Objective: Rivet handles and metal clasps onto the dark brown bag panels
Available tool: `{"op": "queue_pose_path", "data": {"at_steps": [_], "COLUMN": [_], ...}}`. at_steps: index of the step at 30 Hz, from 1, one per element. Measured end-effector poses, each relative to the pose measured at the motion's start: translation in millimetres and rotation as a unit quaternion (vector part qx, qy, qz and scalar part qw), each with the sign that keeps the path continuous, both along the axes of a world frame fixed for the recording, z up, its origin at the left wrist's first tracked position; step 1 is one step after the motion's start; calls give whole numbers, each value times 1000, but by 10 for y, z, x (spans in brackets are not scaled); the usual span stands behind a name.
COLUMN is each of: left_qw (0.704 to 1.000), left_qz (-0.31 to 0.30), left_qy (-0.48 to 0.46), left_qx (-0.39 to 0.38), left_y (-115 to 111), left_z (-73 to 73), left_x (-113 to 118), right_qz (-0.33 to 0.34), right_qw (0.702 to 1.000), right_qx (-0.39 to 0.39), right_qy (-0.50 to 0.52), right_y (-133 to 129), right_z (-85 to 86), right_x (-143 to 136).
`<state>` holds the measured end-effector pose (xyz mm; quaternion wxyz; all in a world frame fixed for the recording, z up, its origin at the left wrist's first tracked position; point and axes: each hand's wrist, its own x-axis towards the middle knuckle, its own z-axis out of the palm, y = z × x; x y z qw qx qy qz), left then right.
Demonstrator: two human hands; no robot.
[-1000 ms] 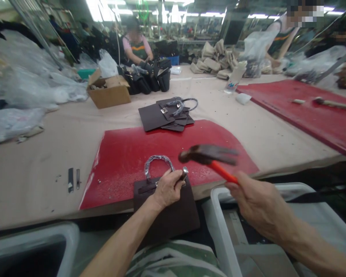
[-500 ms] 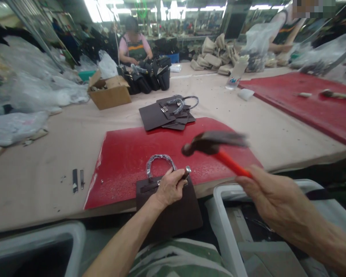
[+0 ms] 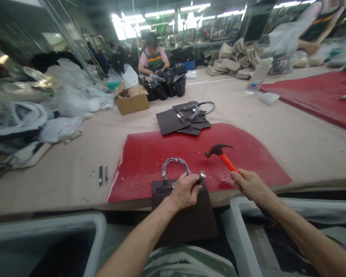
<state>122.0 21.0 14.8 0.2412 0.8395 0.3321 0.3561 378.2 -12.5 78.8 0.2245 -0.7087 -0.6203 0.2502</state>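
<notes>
My right hand (image 3: pixel 249 184) is closed around the orange handle of a claw hammer (image 3: pixel 220 149), whose dark head is raised above a red mat. Over a dark brown bag panel (image 3: pixel 187 223), my left hand (image 3: pixel 186 191) is closed on a short metal punch (image 3: pixel 202 175) with a shiny round top; its lower end is hidden by my fingers. The panel lies partly on the mat and hangs over the table's front edge. It carries a plastic-wrapped handle (image 3: pixel 175 161). The hammer is apart from the punch, to its upper right.
The red mat (image 3: pixel 144 148) lies under the work. Similar brown panels (image 3: pixel 173 121) are stacked behind it. Two small dark tools (image 3: pixel 101 176) lie at left. Bins (image 3: pixel 99 231) stand below the table edge. A carton (image 3: pixel 132 104) and a co-worker (image 3: pixel 152 57) are beyond.
The hammer has moved down and a little away from the punch, and it is sharper now. My left hand stays on the punch at the panel. The whole view has shifted.
</notes>
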Motion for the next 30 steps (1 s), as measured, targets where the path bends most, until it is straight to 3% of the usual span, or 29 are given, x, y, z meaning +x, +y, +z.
{"op": "queue_pose_path", "data": {"at_steps": [2, 5, 7, 10, 13, 15, 17, 19, 20, 22, 23, 24, 25, 28, 30], "left_qw": [1000, 1000, 1000, 1000, 994, 967, 916, 875, 871, 884, 886, 864, 840, 780, 745], "left_qz": [3, 5, 1, 0, 32, 91, 158, 212, 241, 334, 394, 462, 499, 564, 589], "left_qy": [4, 4, -3, -17, -82, -177, -285, -348, -343, -234, -126, 13, 65, 160, 211], "left_qx": [9, 18, 22, 6, -70, -157, -234, -262, -257, -227, -210, -200, -203, -218, -230], "left_y": [3, 22, 32, 22, 5, 34, 123, 248, 307, 393, 418, 432, 438, 419, 386], "left_z": [26, 21, -13, -64, -33, 44, 140, 238, 287, 382, 424, 459, 484, 487, 439], "left_x": [1, 2, 3, 16, 35, 3, -139, -457, -691, -1283, -1619, -1962, -2298, -3145, -3508], "right_qz": [-11, 33, 121, 253, 271, 254, 252, 255, 256, 259, 260, 260, 257, 248, 246], "right_qw": [996, 963, 945, 934, 934, 932, 925, 914, 909, 899, 895, 893, 892, 894, 897], "right_qx": [33, 165, 230, 221, 199, 218, 243, 273, 288, 310, 318, 323, 326, 327, 320], "right_qy": [-83, -209, -199, -121, -120, -136, -147, -156, -160, -170, -174, -177, -179, -180, -181], "right_y": [152, 232, 202, 118, 75, 89, 141, 211, 242, 280, 286, 285, 281, 267, 268], "right_z": [-222, -400, -462, -580, -749, -869, -984, -1076, -1108, -1138, -1138, -1134, -1127, -1118, -1125], "right_x": [-50, -200, -333, -521, -605, -590, -547, -509, -498, -494, -500, -509, -520, -551, -565]}}
